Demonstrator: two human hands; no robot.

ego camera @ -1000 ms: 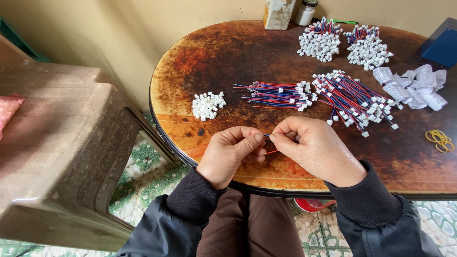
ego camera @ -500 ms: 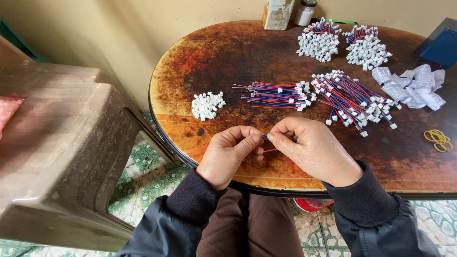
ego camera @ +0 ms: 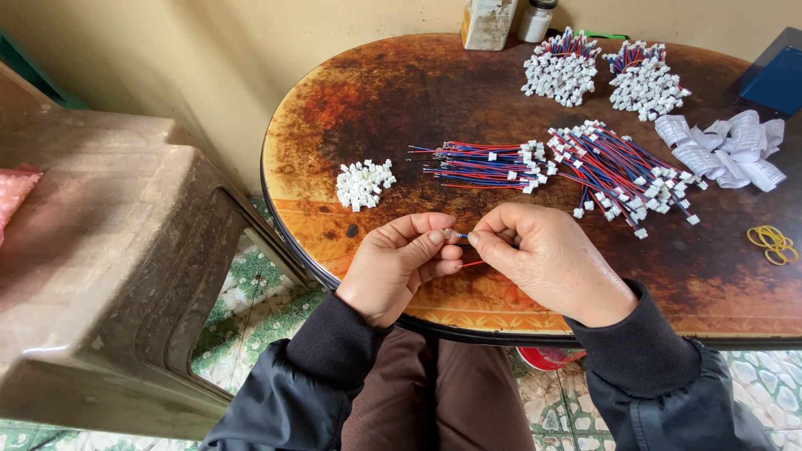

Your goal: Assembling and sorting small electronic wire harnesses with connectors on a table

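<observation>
My left hand (ego camera: 399, 263) and my right hand (ego camera: 547, 259) meet fingertip to fingertip over the front edge of the round brown table (ego camera: 401, 108). Between them they pinch a thin red and blue wire pair (ego camera: 469, 250); a small metal tip shows at my left thumb. A small pile of white plastic connectors (ego camera: 364, 184) lies just beyond my left hand. A bundle of red and blue wires (ego camera: 489, 164) with white connectors lies ahead of my hands. A bigger loose heap of wired connectors (ego camera: 622, 175) lies to its right.
Two bundled wire clusters (ego camera: 561, 68) (ego camera: 647, 79) stand at the back. White folded strips (ego camera: 731, 150) and yellow rubber bands (ego camera: 773, 242) lie at the right. A blue box (ego camera: 777, 79), a carton (ego camera: 489, 21) and a bottle (ego camera: 535, 18) sit at the back. A brown plastic stool (ego camera: 109, 250) stands on the left.
Both hands have stayed over the table's front edge, the fingers shifting slightly on the wire pair. Nothing else has moved.
</observation>
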